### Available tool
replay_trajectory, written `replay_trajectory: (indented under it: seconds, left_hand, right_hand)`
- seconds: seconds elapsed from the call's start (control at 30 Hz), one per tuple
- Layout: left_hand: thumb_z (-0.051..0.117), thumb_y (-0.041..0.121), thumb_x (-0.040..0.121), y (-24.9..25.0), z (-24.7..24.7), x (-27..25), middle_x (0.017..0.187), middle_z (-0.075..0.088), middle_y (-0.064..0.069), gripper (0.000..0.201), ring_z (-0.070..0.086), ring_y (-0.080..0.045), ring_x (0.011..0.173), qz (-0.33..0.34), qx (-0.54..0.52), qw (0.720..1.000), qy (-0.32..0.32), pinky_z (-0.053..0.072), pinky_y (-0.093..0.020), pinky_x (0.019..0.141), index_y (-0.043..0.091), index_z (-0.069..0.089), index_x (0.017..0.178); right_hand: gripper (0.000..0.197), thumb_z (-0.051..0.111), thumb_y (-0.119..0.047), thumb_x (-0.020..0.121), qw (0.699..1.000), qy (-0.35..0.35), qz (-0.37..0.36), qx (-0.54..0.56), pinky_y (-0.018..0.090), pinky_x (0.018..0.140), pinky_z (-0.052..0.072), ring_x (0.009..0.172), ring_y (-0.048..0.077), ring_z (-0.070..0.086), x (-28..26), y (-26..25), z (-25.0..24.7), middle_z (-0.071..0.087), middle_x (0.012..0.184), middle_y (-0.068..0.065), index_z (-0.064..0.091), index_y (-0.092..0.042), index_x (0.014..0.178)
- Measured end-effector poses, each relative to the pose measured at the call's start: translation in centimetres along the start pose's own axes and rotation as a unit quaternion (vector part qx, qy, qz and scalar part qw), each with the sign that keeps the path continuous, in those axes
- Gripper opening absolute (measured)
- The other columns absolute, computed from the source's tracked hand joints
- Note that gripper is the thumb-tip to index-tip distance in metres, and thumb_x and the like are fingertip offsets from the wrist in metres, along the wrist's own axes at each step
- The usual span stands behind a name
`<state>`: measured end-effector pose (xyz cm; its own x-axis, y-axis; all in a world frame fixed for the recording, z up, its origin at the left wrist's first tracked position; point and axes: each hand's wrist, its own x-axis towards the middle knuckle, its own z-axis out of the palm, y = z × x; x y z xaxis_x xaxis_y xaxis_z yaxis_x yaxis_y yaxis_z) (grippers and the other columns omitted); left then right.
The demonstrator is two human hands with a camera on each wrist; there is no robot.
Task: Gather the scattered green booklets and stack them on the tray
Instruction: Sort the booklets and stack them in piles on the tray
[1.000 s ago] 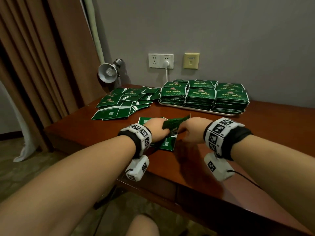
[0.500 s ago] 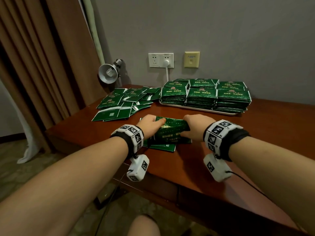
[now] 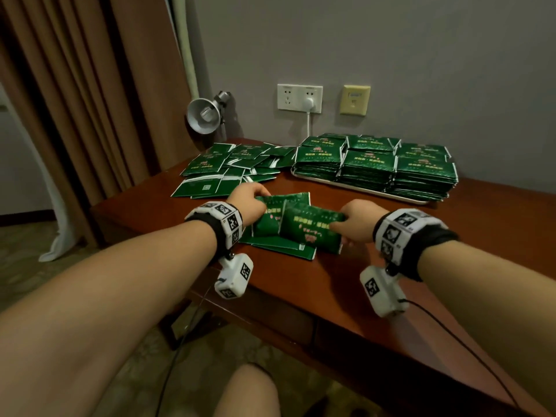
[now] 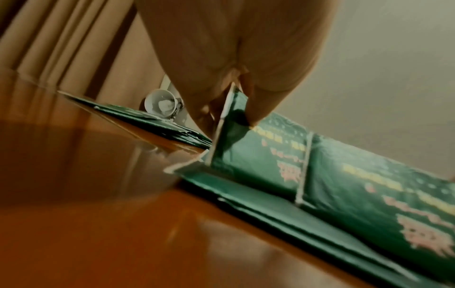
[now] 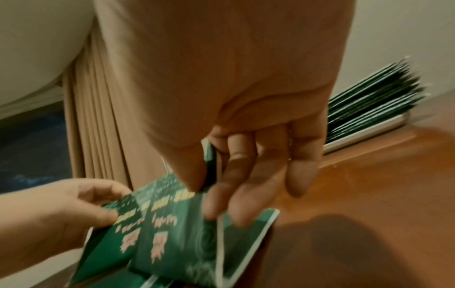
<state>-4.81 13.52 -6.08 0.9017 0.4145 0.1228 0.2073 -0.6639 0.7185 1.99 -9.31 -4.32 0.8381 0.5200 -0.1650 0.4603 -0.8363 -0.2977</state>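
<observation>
Green booklets (image 3: pixel 311 225) tilted above the table, loose ones (image 3: pixel 237 164) scattered behind, tray (image 3: pixel 355 186) stacked seemingly six piles.

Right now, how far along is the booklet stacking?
Mostly done: the tray holds several tall stacks. In hand: left hand and right hand each grip booklets from a small pile. Left: the scattered pile at the table's far left.

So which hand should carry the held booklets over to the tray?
Probably the right. The right hand already pinches the front booklet, and the tray lies ahead on its side. The left hand grips the other end, farther away, nearer the scattered pile.
</observation>
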Motion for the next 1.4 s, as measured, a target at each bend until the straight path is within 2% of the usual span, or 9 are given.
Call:
replay_trajectory:
  seconds: [0.13, 0.33, 0.43, 0.67, 0.87, 1.03, 1.17, 1.3, 1.4]
  left_hand:
    - [0.067, 0.007, 0.077, -0.7, -0.6, 0.3, 0.116, 0.055, -0.004, 0.037, 0.055, -0.025, 0.106, -0.010, 0.086, 0.996, 0.030, 0.053, -0.042, 0.088, 0.026, 0.058, 0.108]
    - [0.071, 0.042, 0.080, -1.3, 0.7, 0.9, 0.138, 0.046, -0.010, 0.077, 0.046, -0.030, 0.123, -0.043, 0.268, 0.958, -0.093, 0.044, -0.041, 0.101, 0.022, 0.036, 0.145]
    - [0.072, 0.054, 0.076, -1.2, 1.0, 0.9, 0.140, 0.047, -0.008, 0.091, 0.048, -0.030, 0.124, -0.038, 0.300, 0.944, -0.131, 0.045, -0.042, 0.101, 0.020, 0.029, 0.148]
    - [0.064, 0.007, 0.080, 0.5, 0.9, 0.5, 0.130, 0.048, -0.004, 0.065, 0.047, -0.025, 0.121, 0.098, 0.365, 0.907, -0.185, 0.046, -0.041, 0.100, 0.026, 0.044, 0.139]
    - [0.054, -0.009, 0.077, 1.4, 0.0, 0.6, 0.089, 0.062, 0.002, 0.030, 0.054, -0.023, 0.098, 0.208, 0.336, 0.915, -0.083, 0.045, -0.041, 0.091, 0.021, 0.059, 0.073]
    - [0.059, -0.012, 0.077, 2.9, -0.7, 0.1, 0.135, 0.051, 0.004, 0.038, 0.042, -0.015, 0.122, 0.184, 0.186, 0.964, -0.047, 0.041, -0.037, 0.102, 0.021, 0.060, 0.059]
    - [0.048, -0.020, 0.075, 3.6, -1.2, 0.1, 0.152, 0.036, 0.002, 0.044, 0.042, -0.017, 0.132, 0.156, 0.227, 0.957, -0.087, 0.042, -0.028, 0.095, 0.016, 0.071, 0.084]
    - [0.056, 0.019, 0.090, 4.5, 0.4, -0.3, 0.124, 0.057, -0.004, 0.027, 0.057, -0.020, 0.100, 0.084, 0.324, 0.939, -0.083, 0.050, -0.032, 0.079, 0.015, 0.058, 0.116]
    - [0.046, 0.073, 0.084, 5.1, 2.6, -0.8, 0.123, 0.057, -0.009, 0.084, 0.058, -0.023, 0.103, -0.010, 0.363, 0.922, -0.138, 0.052, -0.035, 0.081, 0.007, 0.043, 0.136]
  right_hand:
    - [0.043, 0.050, -0.041, 0.097, 0.993, -0.042, 0.093, 0.060, 0.023, 0.046, 0.049, 0.049, 0.017, 0.064, -0.7, 0.5, -0.9, 0.072, 0.064, 0.004, 0.064, -0.002, 0.085]
    - [0.063, 0.056, -0.061, 0.087, 0.982, -0.013, 0.096, -0.161, 0.030, 0.069, 0.046, 0.092, 0.025, 0.058, -1.0, 0.7, 0.1, 0.057, 0.112, 0.010, 0.051, -0.008, 0.120]
    - [0.074, 0.061, -0.066, 0.080, 0.983, -0.041, 0.049, -0.171, 0.031, 0.071, 0.048, 0.093, 0.023, 0.058, -0.6, 0.2, 0.9, 0.057, 0.111, 0.006, 0.047, -0.009, 0.125]
    - [0.050, 0.061, -0.062, 0.083, 0.982, -0.081, 0.043, -0.163, 0.025, 0.052, 0.040, 0.067, 0.015, 0.052, -0.3, -0.5, 1.4, 0.058, 0.079, 0.001, 0.055, -0.012, 0.081]
    - [0.032, 0.051, -0.034, 0.097, 0.986, -0.064, 0.111, -0.112, 0.025, 0.053, 0.040, 0.070, 0.020, 0.054, -0.2, 0.2, -0.7, 0.054, 0.074, 0.003, 0.054, -0.011, 0.074]
    - [0.038, 0.042, -0.026, 0.102, 0.958, -0.116, 0.190, 0.178, 0.016, 0.035, 0.038, 0.029, 0.015, 0.047, -1.1, 1.1, -1.1, 0.064, 0.049, 0.005, 0.057, -0.003, 0.077]
    - [0.047, 0.039, -0.039, 0.102, 0.975, -0.131, 0.167, 0.058, 0.010, 0.036, 0.034, 0.028, 0.011, 0.042, -2.2, 0.7, -0.8, 0.053, 0.045, 0.000, 0.052, -0.009, 0.069]
    - [0.040, 0.055, -0.050, 0.092, 0.989, -0.077, 0.054, -0.114, 0.021, 0.054, 0.042, 0.063, 0.014, 0.054, -1.7, 0.4, -0.6, 0.059, 0.074, 0.000, 0.065, -0.013, 0.079]
    - [0.031, 0.064, -0.030, 0.089, 0.987, -0.072, -0.015, -0.146, 0.028, 0.076, 0.050, 0.100, 0.019, 0.060, -1.3, 0.1, -0.7, 0.064, 0.112, 0.001, 0.066, -0.017, 0.117]
